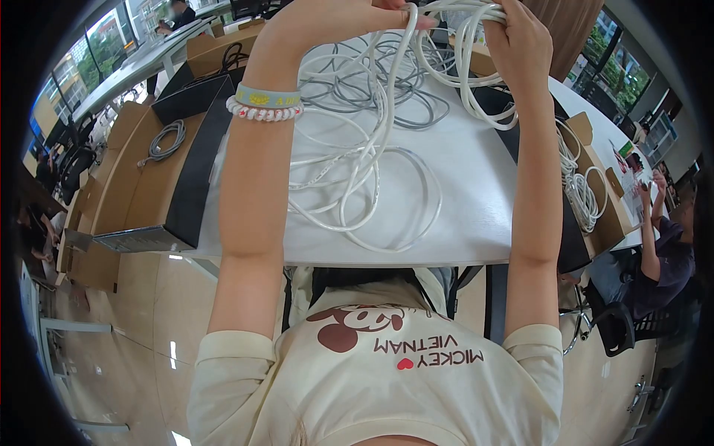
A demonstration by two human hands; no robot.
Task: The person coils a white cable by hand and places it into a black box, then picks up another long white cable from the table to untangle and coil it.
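At the top edge, partly cut off by the frame, my left hand [383, 15] is closed on a strand of white cable [388, 97]. My right hand [526, 41] grips a looped coil of white cable [467, 56], raised above the table; its loops hang below my fingers. White cable runs down from my left hand into loose loops on the white table [468, 201]. Behind them lies a tangle of grey cable [428, 111]. A patterned band and a beaded bracelet circle my left wrist.
To the left, an open cardboard box [152, 175] holds a small grey cable coil [165, 141]. Another box [599, 167] on the right contains coiled white cables [584, 197]. A box with black cable [234, 59] stands farther back. A seated person [662, 245] is at the right.
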